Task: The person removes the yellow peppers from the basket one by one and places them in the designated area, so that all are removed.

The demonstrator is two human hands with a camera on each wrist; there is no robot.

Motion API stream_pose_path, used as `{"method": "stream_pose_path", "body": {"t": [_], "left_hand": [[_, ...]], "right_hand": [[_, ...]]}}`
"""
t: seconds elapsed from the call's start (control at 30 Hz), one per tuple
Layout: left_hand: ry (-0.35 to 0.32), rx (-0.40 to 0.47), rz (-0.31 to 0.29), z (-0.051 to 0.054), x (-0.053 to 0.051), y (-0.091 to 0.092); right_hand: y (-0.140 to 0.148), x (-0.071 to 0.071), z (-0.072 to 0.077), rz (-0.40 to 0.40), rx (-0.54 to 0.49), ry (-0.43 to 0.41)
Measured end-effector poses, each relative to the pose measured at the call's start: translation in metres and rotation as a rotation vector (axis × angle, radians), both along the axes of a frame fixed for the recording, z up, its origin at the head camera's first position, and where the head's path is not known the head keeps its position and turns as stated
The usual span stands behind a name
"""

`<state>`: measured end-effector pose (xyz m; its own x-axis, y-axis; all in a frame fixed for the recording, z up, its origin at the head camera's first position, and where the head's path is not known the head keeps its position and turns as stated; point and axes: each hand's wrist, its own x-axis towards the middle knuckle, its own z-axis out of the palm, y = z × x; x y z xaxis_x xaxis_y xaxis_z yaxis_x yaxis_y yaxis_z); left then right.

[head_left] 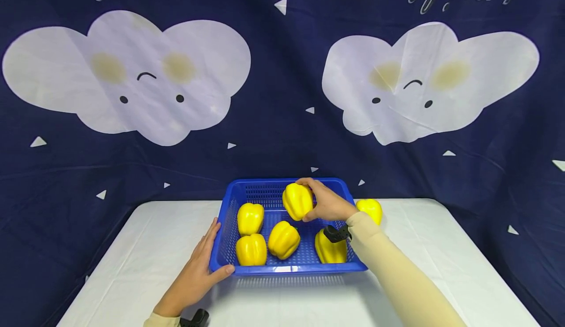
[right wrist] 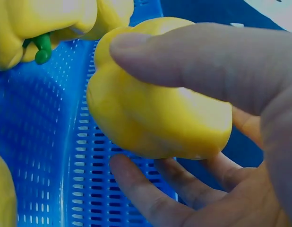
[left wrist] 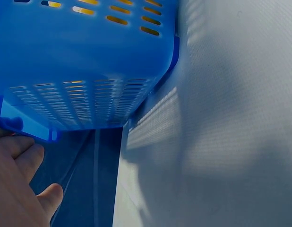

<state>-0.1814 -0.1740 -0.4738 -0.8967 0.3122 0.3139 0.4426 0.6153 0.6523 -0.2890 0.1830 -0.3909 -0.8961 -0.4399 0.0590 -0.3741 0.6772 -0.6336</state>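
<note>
My right hand grips a yellow bell pepper over the back part of a blue plastic basket. In the right wrist view the thumb lies across this bell pepper, with the fingers on its other side. My left hand rests against the basket's left side, fingers stretched along the rim and thumb at the near corner. Inside the basket lie several more yellow bell peppers. The one at the right is partly hidden by the right wrist's black strap.
Another yellow bell pepper stands on the white table outside the basket's right side, partly behind the right sleeve. A dark blue cloth with cloud prints hangs behind the table.
</note>
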Motion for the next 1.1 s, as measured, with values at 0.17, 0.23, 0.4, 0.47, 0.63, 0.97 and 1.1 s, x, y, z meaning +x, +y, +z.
{"method": "stream_pose_path", "body": {"t": [0.17, 0.23, 0.4, 0.47, 0.63, 0.97, 1.1], "left_hand": [[0.007, 0.002, 0.001, 0.0, 0.0, 0.0], [0.006, 0.004, 0.0, 0.0, 0.0, 0.0], [-0.002, 0.01, 0.0, -0.001, 0.0, 0.0], [-0.005, 0.012, -0.001, -0.001, 0.0, 0.0], [-0.004, 0.016, -0.005, -0.001, 0.0, 0.0], [0.02, 0.014, -0.007, -0.001, 0.0, -0.001], [0.016, 0.009, -0.003, 0.0, 0.0, 0.0]], "right_hand": [[0.006, 0.005, 0.0, 0.001, -0.045, 0.01], [0.008, 0.007, 0.001, 0.005, -0.075, 0.003], [0.012, 0.013, 0.002, 0.014, -0.13, 0.003], [0.014, 0.016, 0.002, 0.01, -0.141, 0.005], [0.019, 0.021, 0.003, -0.014, -0.157, 0.005], [0.033, 0.033, 0.007, -0.054, -0.177, -0.023], [0.039, 0.035, 0.008, -0.059, -0.187, -0.019]]}}
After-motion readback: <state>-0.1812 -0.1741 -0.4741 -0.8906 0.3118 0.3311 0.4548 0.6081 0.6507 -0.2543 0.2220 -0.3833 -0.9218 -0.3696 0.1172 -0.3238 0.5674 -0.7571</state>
